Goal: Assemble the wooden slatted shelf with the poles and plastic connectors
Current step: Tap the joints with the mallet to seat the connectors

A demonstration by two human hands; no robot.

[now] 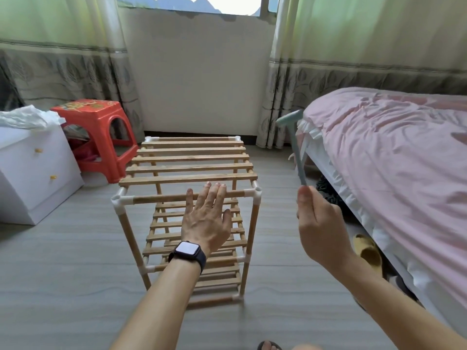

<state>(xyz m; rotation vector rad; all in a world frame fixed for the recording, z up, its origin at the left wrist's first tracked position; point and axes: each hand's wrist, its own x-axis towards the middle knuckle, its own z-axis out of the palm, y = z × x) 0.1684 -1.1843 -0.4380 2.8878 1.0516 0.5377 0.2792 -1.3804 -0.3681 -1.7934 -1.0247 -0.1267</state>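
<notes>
Centrally, shelf (188, 178) on grey bedroom floor (63, 274)

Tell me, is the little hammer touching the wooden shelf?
Apart. The head view shows the hammer held up by the right hand, with floor visible between it and the shelf.

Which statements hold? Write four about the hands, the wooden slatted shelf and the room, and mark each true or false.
1. The left hand stretches straight fingers over the front top pole of the wooden slatted shelf. True.
2. The right hand is empty. False: it grips the handle of a grey-green hammer.
3. The red plastic stool stands on top of the shelf. False: it stands on the floor, left of the shelf.
4. The shelf stands upright on the floor. True.
</notes>
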